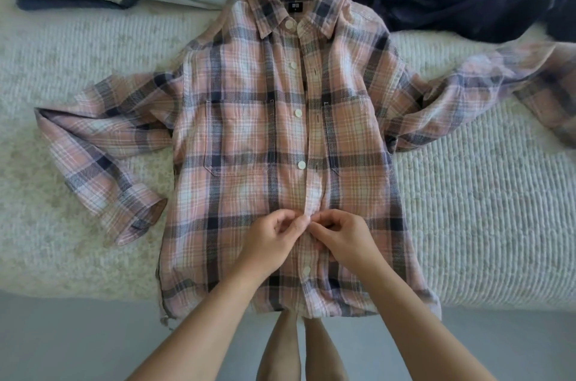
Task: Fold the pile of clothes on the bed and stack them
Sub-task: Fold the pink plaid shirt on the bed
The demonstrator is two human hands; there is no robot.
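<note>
Plaid shirt lies collar-away on the bed; left hand and right hand both pinch its centre placket, equally near.

Button hidden under pinching fingertips, right sleeve cut off at edge

Pink plaid shirt face-up on bed, sleeves spread, front mostly unbuttoned, hem overhanging the edge
</note>
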